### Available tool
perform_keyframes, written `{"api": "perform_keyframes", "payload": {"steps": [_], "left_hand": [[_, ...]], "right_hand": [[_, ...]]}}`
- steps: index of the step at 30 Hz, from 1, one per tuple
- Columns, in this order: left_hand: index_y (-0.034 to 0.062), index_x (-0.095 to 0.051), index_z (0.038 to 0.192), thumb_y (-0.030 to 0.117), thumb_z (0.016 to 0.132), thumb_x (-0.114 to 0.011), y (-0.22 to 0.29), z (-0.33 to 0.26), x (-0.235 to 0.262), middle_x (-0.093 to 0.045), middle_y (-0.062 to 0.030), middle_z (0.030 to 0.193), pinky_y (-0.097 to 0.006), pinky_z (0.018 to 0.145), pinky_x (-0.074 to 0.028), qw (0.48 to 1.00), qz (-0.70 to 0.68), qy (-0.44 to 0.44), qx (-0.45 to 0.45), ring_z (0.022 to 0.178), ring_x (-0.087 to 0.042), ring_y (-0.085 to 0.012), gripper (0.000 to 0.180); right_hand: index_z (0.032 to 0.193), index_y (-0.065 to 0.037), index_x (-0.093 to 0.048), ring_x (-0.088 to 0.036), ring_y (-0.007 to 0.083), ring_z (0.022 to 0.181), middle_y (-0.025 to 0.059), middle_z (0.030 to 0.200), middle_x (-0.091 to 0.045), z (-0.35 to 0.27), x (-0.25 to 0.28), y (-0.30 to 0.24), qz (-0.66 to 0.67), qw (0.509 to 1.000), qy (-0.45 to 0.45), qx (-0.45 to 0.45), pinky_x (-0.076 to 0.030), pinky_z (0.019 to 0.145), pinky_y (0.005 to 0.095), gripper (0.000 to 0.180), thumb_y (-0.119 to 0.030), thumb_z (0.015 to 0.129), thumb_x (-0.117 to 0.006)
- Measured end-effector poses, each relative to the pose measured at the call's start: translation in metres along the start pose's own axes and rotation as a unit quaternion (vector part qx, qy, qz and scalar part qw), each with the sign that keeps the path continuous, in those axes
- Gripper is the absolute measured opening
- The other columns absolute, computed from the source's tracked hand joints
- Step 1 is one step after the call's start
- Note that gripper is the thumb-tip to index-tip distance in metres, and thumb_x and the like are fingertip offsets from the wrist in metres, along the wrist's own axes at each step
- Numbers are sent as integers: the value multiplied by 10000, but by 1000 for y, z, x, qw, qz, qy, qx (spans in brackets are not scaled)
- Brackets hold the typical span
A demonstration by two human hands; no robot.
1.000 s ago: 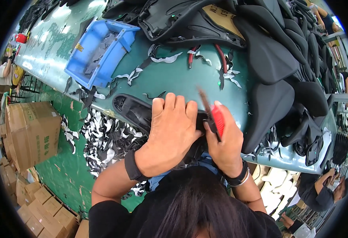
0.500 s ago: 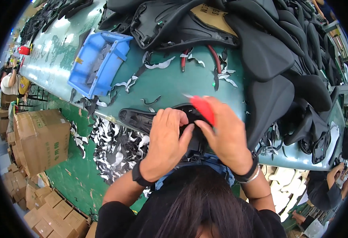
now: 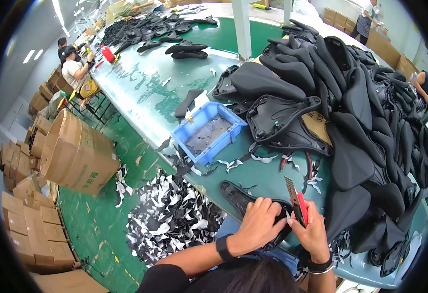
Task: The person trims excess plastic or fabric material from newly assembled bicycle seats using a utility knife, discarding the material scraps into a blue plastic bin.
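At the tabletop's [image 3: 140,93] near edge, about 6 o'clock, the left hand [image 3: 255,227] now grips the black saddle shell [image 3: 245,198], fingers curled over its rim, while the right hand [image 3: 314,232], fingers clamped round the red utility knife [image 3: 297,202], has lifted the blade clear, suggesting one trimming pass is finished.

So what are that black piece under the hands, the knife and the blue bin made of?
Black piece: looks like matte moulded plastic or rubber, dull, with a rigid rim. Knife in the right hand: grey metal blade, glossy red casing, probably plastic. Blue bin: smooth, thin-walled, likely plastic.
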State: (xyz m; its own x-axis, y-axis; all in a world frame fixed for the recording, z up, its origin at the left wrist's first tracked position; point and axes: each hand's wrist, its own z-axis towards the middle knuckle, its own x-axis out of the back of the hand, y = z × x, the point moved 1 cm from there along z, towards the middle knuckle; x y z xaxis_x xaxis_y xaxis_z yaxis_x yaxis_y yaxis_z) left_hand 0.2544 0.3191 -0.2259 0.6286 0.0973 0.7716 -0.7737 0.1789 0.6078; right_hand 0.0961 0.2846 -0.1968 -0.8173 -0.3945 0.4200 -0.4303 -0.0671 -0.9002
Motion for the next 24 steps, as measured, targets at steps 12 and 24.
{"api": "perform_keyframes", "payload": {"steps": [12, 24], "left_hand": [[108, -596, 775, 138, 726, -660, -2, 28, -7, -507, -54, 779, -368, 624, -441, 992, 96, 0, -84, 757, -527, -248, 86], [43, -555, 749, 41, 727, -647, -13, 22, 4, -410, -89, 746, -387, 653, -322, 990, -87, -73, -79, 726, -398, -276, 95]], "right_hand": [[1325, -10, -438, -590, 393, 1112, 203, 1237, -582, -2, 30, 16, -6, 999, -35, 10, -478, 923, 377, 609, -81, 800, -736], [1283, -66, -567, -574, 260, 615, 89, 738, -588, -3, 59, 10, -281, 936, -130, 170, -455, 527, 365, 530, -103, 773, -708]]}}
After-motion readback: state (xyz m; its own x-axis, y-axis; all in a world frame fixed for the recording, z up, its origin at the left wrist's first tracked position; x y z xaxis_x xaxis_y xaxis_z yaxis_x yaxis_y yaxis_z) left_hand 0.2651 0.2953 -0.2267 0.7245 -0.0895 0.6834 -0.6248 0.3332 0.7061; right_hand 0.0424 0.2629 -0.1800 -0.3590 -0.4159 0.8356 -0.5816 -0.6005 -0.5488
